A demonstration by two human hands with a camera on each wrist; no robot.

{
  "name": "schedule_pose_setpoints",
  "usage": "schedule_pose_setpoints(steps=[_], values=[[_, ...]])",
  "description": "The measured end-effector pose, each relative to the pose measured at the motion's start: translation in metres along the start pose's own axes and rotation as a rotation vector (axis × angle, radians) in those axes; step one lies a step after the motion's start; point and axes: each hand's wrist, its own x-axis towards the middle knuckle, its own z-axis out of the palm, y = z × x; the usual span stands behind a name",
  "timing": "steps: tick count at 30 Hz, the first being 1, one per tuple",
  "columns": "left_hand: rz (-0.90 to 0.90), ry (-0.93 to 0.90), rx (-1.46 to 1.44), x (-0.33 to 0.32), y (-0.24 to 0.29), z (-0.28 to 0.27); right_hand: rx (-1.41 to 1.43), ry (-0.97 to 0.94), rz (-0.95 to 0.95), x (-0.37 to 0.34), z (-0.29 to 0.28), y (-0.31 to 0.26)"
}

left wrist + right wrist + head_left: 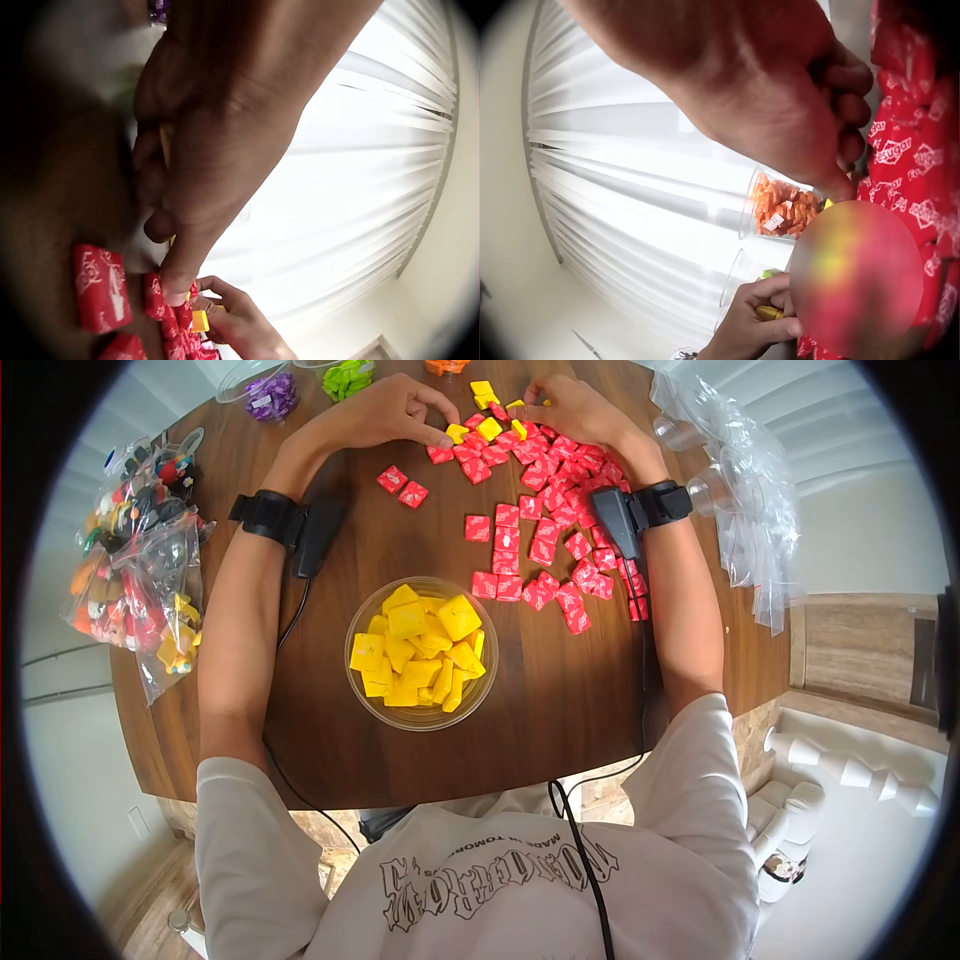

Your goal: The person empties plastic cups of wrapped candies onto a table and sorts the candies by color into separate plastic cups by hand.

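My left hand (395,410) is at the upper middle, curled round a yellow packet (769,313) that shows in the right wrist view. Its thumb and index finger reach to another yellow packet (456,433) at the edge of the red packets (560,470). Opposite it, my right hand (578,412) has curled fingers, with yellow showing at them (240,322); a yellow packet (519,430) lies just below its fingertips. Between the hands are more yellow packets (489,429). A round clear tub (492,678) nearer the body holds many yellow packets (407,620).
Tubs of purple (271,398), green (347,378) and orange packets (784,206) stand at the far edge. Bags of small figures (140,580) lie on the left, clear empty bags (745,490) on the right. Two red packets (412,494) lie apart. Cables run along both arms.
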Motion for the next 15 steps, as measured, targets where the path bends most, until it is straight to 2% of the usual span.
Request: schedule_pose_setpoints(steps=[4,5,6,7,9,10,11,12,13,14,15], values=[[0.014,-0.031,-0.078,0.002,-0.008,0.002,0.074,0.076,-0.096,0.002,0.007,-0.001],[0.013,-0.026,-0.078,0.002,-0.011,0.002,0.071,0.122,-0.015,-0.001,0.005,-0.007],[-0.003,0.059,-0.140,0.002,-0.013,0.003,0.069,0.166,0.066,-0.002,0.002,-0.014],[-0.020,0.145,-0.203,0.001,-0.016,0.004,0.067,0.162,0.059,0.000,-0.001,-0.012],[-0.041,0.192,-0.175,0.001,-0.017,0.005,0.691,0.007,0.178,0.004,-0.011,-0.002],[-0.057,0.230,-0.147,0.003,-0.019,0.006,0.689,0.002,0.173,0.002,-0.016,-0.004],[-0.059,0.235,-0.148,0.005,-0.021,0.010,0.998,-0.033,0.157,-0.001,-0.021,-0.004],[0.020,0.279,-0.160,0.008,-0.023,0.016,1.306,-0.068,0.139,-0.003,-0.025,-0.005],[0.100,0.321,-0.172,0.010,-0.020,0.019,1.381,-0.067,0.172,-0.009,-0.031,-0.014],[0.098,0.324,-0.174,0.011,-0.017,0.024,1.379,-0.071,0.173,-0.008,-0.032,-0.013],[0.167,0.412,-0.141,0.010,-0.015,0.030,1.430,-0.110,0.178,-0.005,-0.033,-0.012]])
